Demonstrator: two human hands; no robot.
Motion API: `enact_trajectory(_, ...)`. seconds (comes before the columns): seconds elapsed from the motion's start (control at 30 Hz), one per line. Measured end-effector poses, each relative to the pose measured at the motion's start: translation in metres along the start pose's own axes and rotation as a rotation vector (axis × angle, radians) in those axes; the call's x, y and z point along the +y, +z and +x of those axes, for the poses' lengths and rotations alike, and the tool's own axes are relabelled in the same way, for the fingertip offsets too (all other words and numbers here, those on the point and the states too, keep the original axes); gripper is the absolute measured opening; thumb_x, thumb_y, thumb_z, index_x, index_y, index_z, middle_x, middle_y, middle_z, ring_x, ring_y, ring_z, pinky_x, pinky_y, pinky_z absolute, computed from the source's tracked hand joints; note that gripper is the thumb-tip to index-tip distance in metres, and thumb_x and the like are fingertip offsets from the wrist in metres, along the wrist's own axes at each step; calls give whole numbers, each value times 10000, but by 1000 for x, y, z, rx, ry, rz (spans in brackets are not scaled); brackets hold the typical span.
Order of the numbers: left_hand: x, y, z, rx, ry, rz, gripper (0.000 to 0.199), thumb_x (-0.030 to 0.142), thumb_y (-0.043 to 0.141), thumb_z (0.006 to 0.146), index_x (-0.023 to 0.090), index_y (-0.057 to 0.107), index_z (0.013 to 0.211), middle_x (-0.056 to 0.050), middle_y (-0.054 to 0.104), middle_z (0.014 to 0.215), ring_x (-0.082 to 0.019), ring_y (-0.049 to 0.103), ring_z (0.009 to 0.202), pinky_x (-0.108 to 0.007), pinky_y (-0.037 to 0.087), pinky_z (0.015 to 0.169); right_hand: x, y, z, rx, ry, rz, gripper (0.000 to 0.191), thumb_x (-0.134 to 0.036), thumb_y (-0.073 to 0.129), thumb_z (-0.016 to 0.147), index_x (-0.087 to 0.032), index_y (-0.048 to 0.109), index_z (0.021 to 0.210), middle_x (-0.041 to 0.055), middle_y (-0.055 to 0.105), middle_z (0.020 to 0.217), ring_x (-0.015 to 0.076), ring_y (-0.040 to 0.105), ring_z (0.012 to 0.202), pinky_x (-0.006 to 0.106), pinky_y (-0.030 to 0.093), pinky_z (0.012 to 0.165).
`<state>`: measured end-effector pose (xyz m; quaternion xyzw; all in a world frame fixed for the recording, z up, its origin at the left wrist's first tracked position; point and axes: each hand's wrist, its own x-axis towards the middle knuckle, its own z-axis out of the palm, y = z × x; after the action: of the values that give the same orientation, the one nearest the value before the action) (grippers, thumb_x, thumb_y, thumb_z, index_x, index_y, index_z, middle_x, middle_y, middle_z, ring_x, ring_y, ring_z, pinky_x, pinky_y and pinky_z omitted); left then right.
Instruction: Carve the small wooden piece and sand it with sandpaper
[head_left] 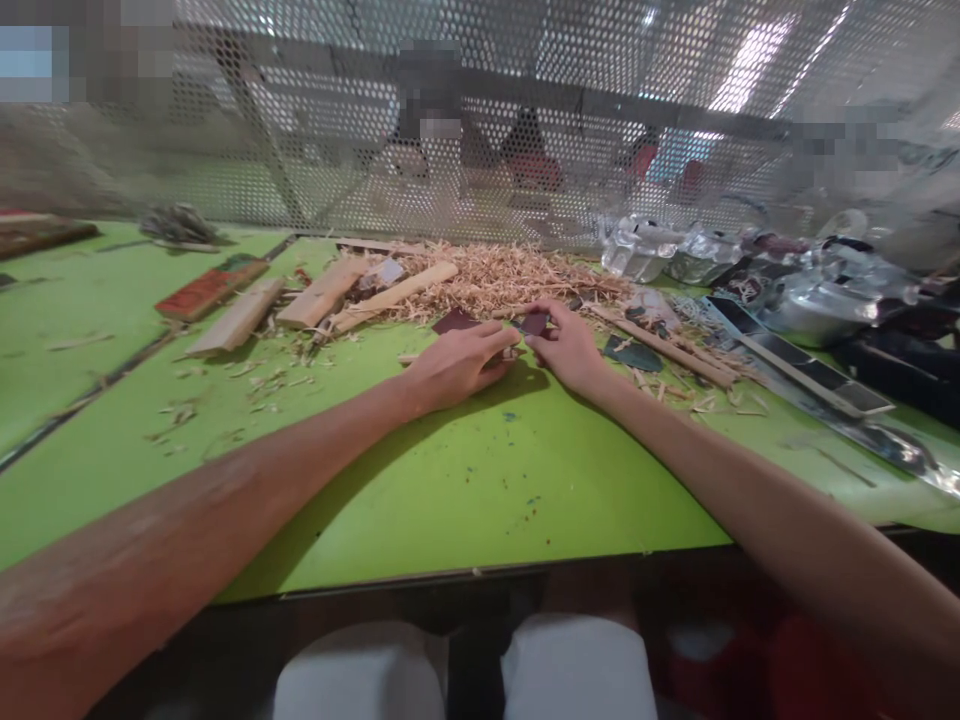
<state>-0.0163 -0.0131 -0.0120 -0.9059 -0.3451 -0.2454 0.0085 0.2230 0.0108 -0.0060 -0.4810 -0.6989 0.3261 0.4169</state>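
My right hand (571, 348) is closed in a pinch on a small dark maroon piece of sandpaper (534, 324). Close to its left, my left hand (461, 362) bends its fingers down over a pale wooden stick (408, 359), whose end shows left of the hand; most of the stick is hidden. Another dark maroon sheet (454, 320) lies just behind the left hand's knuckles. Both hands are low over the green table (540, 470), with their fingertips nearly meeting.
Wood shavings (517, 275) are heaped behind the hands. Wooden blocks (326, 290) and a red-orange block (210, 288) lie left. On the right are a long stick (664, 345), a dark green scrap (632, 353) and clear plastic-wrapped items (832, 290). A perforated metal screen (480, 130) stands behind.
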Motion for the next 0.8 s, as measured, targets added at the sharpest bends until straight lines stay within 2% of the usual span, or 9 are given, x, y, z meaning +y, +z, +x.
enact_trajectory(0.2, 1, -2, 0, -21, -4, -1, 301, 340, 544, 1183, 260, 694, 1432, -111, 784, 1276, -225, 755, 886, -323, 553, 768, 0, 1, 1, 14, -57, -18, 372, -138, 812, 857, -280, 722, 1189, 68, 753, 1106, 252, 636, 914, 354, 587, 722)
enact_trajectory(0.43, -2, -1, -1, -4, 10, -12, 303, 386, 532, 1199, 275, 697, 1427, -105, 791, 1283, -222, 757, 899, -313, 559, 776, -6, 0, -2, -2, -32, -16, 306, -177, 804, 888, -251, 742, 1178, 92, 766, 1092, 257, 677, 890, 372, 597, 734)
enact_trajectory(0.6, -2, 2, 0, -6, 2, 5, 293, 376, 570, 1168, 275, 692, 1414, -106, 796, 1270, -232, 764, 898, -322, 563, 775, -6, -1, 0, -9, -124, -40, 360, -177, 803, 824, -232, 736, 1174, 102, 786, 1217, 278, 721, 1048, 447, 639, 948)
enact_trajectory(0.67, -1, 1, 0, -16, -5, 14, 295, 378, 572, 1164, 269, 694, 1409, -111, 798, 1269, -241, 770, 906, -326, 562, 768, -6, -1, 1, -9, -150, -48, 389, -155, 772, 786, -233, 729, 1165, 102, 791, 1244, 272, 724, 1055, 450, 632, 993)
enact_trajectory(0.73, 1, -1, 0, -27, -16, 18, 302, 375, 575, 1159, 266, 691, 1415, -113, 801, 1279, -241, 771, 901, -326, 565, 764, -8, -1, 0, -5, -153, -45, 414, -139, 729, 758, -234, 728, 1161, 104, 791, 1252, 261, 723, 1032, 435, 631, 971)
enact_trajectory(0.8, 3, -3, 0, -29, -36, 17, 302, 368, 571, 1159, 265, 693, 1415, -109, 808, 1272, -237, 772, 896, -324, 571, 765, -12, -1, -2, -11, -135, -19, 442, -134, 697, 724, -229, 731, 1155, 102, 788, 1246, 239, 719, 952, 405, 630, 872)
